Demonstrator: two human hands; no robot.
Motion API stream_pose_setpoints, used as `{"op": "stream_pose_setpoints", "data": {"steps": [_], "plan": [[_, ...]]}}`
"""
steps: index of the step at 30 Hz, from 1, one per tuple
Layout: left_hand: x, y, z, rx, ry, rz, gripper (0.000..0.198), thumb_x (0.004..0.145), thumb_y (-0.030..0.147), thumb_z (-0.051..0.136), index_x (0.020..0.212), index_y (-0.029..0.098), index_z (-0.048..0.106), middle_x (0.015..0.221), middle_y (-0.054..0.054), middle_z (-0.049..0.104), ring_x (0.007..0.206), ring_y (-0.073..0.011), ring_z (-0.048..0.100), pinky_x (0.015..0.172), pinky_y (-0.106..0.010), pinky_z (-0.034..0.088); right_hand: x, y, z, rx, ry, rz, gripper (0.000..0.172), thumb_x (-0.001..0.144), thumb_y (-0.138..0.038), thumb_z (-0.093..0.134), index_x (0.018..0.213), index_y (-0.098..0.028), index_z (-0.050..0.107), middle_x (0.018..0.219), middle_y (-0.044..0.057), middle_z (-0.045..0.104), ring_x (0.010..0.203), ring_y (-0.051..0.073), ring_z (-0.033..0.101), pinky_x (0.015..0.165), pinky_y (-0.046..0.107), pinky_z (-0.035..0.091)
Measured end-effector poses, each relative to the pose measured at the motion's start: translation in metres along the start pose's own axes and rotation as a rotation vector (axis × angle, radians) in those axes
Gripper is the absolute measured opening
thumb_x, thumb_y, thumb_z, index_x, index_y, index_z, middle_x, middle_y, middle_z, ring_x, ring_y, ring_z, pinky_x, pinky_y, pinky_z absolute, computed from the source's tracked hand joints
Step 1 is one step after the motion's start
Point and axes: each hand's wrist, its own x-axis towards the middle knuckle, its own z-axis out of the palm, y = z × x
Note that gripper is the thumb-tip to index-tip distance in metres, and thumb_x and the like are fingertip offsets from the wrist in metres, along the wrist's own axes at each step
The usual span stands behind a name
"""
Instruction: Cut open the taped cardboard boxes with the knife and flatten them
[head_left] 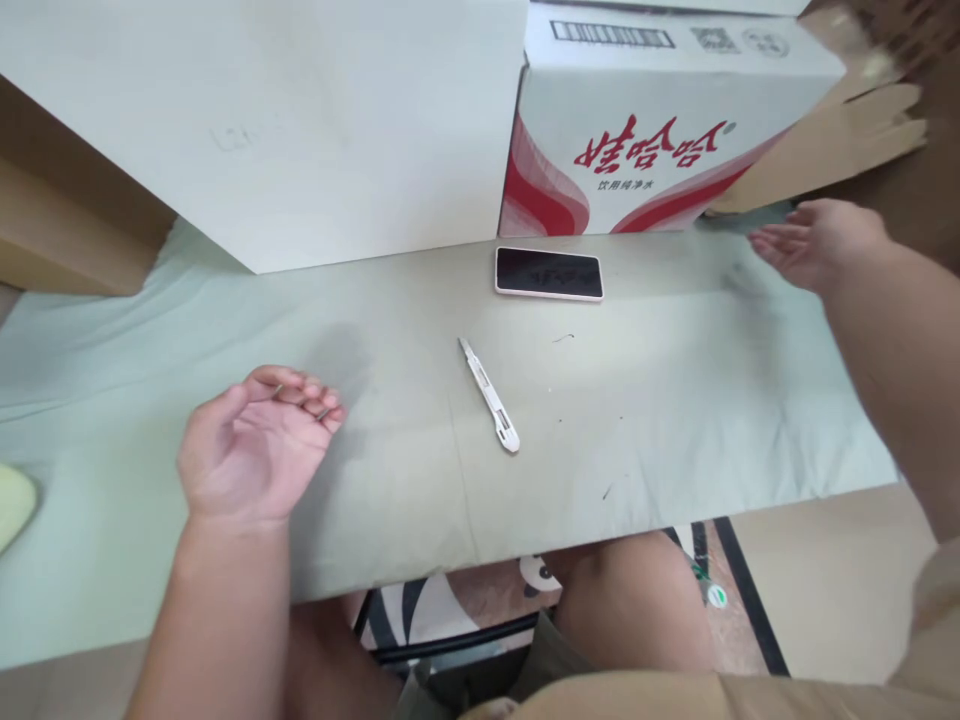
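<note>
My left hand [262,445] is held palm up over the left part of the cloth-covered table [405,480], fingers slightly curled and nothing in it. To the far right, my right hand [821,240] is open and holds nothing, its fingers pointing left near the box. A white utility knife [491,400] lies on the cloth between the hands, its narrow tip pointing away from me. Beyond it rests a phone [549,274] with a dark screen and a pale edge. Neither hand touches the knife or the phone.
A large white box [360,130] stands at the back. Beside it is a white and red carton [652,150]. Brown cardboard [847,145] sits behind my right hand, and more cardboard [82,200] at the left. A pale yellow-green object [13,508] shows at the left edge.
</note>
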Motion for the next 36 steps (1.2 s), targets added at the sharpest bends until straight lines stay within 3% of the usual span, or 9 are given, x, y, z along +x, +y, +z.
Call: {"op": "stream_pose_setpoints", "data": {"steps": [3,5,7,9,13,17,27,32,36], "plan": [[0.003,0.001,-0.001,0.005,-0.022,0.006,0.034,0.043,0.042,0.091,0.059,0.019,0.072,0.061,-0.001,0.059,0.062,-0.0141,0.058,0.052,-0.026,0.055,-0.028,-0.008,0.028,0.007,-0.073,0.12,0.03,0.099,-0.002,0.041,0.115,0.0,0.067,0.112,0.032,0.071,0.076,0.014,0.071,0.073,0.036,0.057],[0.003,0.0,-0.001,0.001,-0.034,-0.001,0.037,0.041,0.043,0.093,0.059,0.019,0.072,0.061,-0.001,0.059,0.061,-0.0141,0.058,0.052,-0.026,0.054,-0.049,-0.022,0.047,-0.022,-0.138,0.05,0.026,0.097,-0.01,0.06,0.119,-0.003,0.07,0.117,0.029,0.072,0.092,0.02,0.073,0.09,0.043,0.056],[0.003,0.0,-0.001,-0.005,-0.046,-0.014,0.042,0.037,0.046,0.096,0.059,0.019,0.072,0.061,-0.001,0.06,0.06,-0.0142,0.058,0.052,-0.026,0.054,-0.066,-0.041,0.066,-0.079,-0.287,-0.135,0.037,0.087,-0.019,0.078,0.122,-0.008,0.074,0.129,0.024,0.071,0.118,0.029,0.069,0.111,0.046,0.048],[0.002,0.001,-0.003,-0.01,-0.064,-0.016,0.045,0.036,0.048,0.097,0.059,0.019,0.072,0.061,-0.002,0.06,0.06,-0.0142,0.058,0.053,-0.026,0.054,-0.075,-0.065,0.088,-0.192,-0.499,-0.408,0.064,0.077,-0.029,0.089,0.136,-0.013,0.069,0.147,0.021,0.063,0.14,0.037,0.056,0.123,0.05,0.039],[-0.001,0.003,-0.01,-0.015,-0.125,0.008,0.034,0.05,0.046,0.091,0.063,0.02,0.073,0.063,-0.003,0.06,0.062,-0.0147,0.058,0.056,-0.027,0.054,-0.071,-0.103,0.129,-0.477,-0.737,-0.693,0.098,0.066,-0.049,0.093,0.152,-0.018,0.056,0.151,0.02,0.057,0.141,0.049,0.052,0.12,0.063,0.042],[-0.002,0.007,-0.021,-0.015,-0.181,0.001,0.025,0.063,0.044,0.087,0.069,0.023,0.073,0.07,-0.003,0.061,0.069,-0.0162,0.06,0.062,-0.027,0.057,-0.059,-0.116,0.147,-0.555,-0.765,-0.739,0.096,0.059,-0.058,0.094,0.141,-0.018,0.063,0.136,0.019,0.063,0.129,0.047,0.06,0.113,0.06,0.049],[-0.003,0.015,-0.043,-0.17,-0.312,0.007,0.034,0.06,0.05,0.092,0.072,0.021,0.077,0.073,-0.003,0.065,0.07,-0.0152,0.063,0.065,-0.026,0.058,-0.063,-0.12,0.138,-0.729,-0.796,-0.752,0.099,0.07,-0.068,0.078,0.151,-0.015,0.057,0.144,0.021,0.061,0.133,0.046,0.06,0.114,0.054,0.05],[-0.008,0.021,-0.047,-0.222,-0.302,0.015,0.036,0.058,0.049,0.094,0.072,0.021,0.077,0.073,-0.002,0.065,0.07,-0.0135,0.063,0.067,-0.025,0.058,-0.065,-0.123,0.14,-0.742,-0.726,-0.74,0.087,0.079,-0.056,0.071,0.152,-0.013,0.056,0.144,0.022,0.064,0.132,0.046,0.062,0.111,0.057,0.053],[-0.01,0.026,-0.05,-0.247,-0.307,0.037,0.033,0.061,0.049,0.09,0.073,0.022,0.076,0.073,-0.001,0.063,0.07,-0.014,0.062,0.066,-0.026,0.056,-0.093,-0.137,0.136,-0.73,-0.634,-0.792,0.086,0.082,-0.044,0.068,0.157,-0.007,0.048,0.155,0.025,0.056,0.14,0.046,0.057,0.115,0.059,0.05]]}}
